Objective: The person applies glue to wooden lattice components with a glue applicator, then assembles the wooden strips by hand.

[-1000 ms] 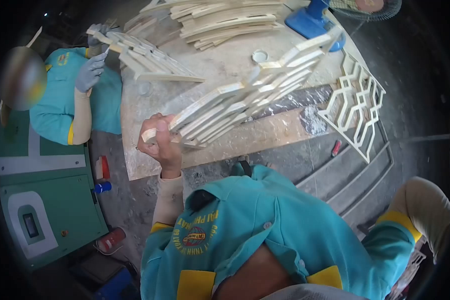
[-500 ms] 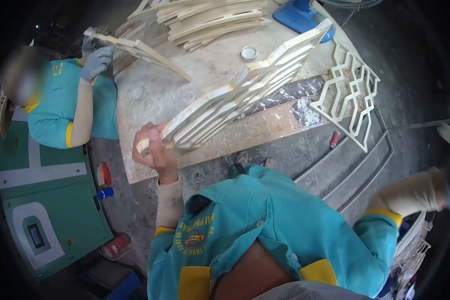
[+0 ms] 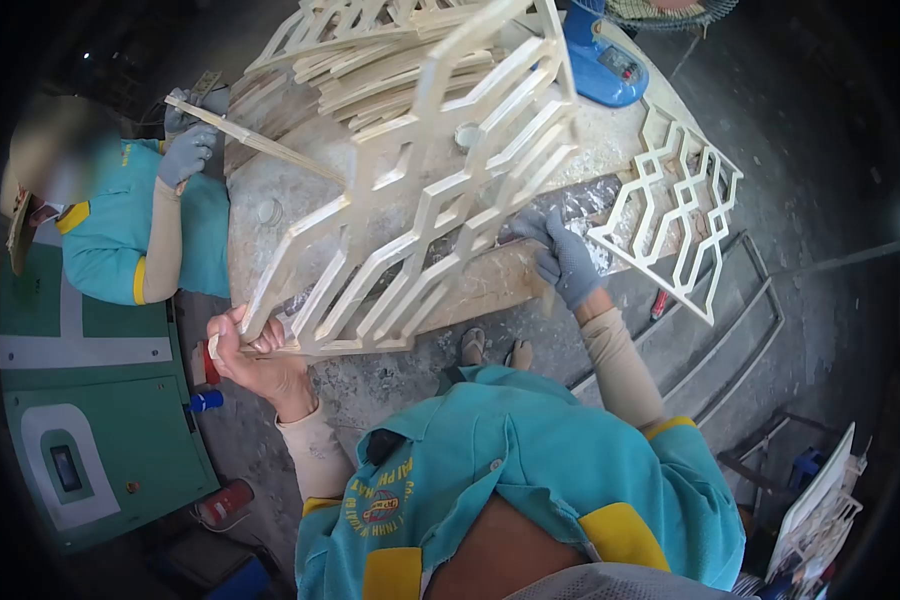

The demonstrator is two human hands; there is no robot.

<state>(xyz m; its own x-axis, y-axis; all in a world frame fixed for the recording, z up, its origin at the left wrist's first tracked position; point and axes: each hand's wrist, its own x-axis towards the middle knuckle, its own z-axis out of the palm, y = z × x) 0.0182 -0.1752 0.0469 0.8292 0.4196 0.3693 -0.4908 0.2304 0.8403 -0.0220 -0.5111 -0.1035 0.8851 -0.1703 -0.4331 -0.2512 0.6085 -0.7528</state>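
My bare left hand (image 3: 252,358) is closed around the near-left corner of a pale wooden lattice panel (image 3: 425,205), which stands tilted above the worktable (image 3: 270,185). The panel has zigzag bars and long hexagonal openings. My right hand (image 3: 568,258), in a grey glove, is by the table's near edge, right of the panel's lower part. Its fingers are curled; what they hold, if anything, I cannot make out. A second lattice panel (image 3: 670,215) lies to the right of that hand, partly over the table edge.
Opposite on the left, a co-worker (image 3: 120,225) in grey gloves holds a thin wooden piece (image 3: 255,143). Stacked curved wooden pieces (image 3: 370,75) lie at the back, beside a blue fan base (image 3: 605,70). A metal frame (image 3: 705,350) stands at right; a green cabinet (image 3: 90,390) is at left.
The held panel has turned from nearly edge-on to show its face, its lower corner shifting left with my left hand. My right hand came in from the far right to the table edge.
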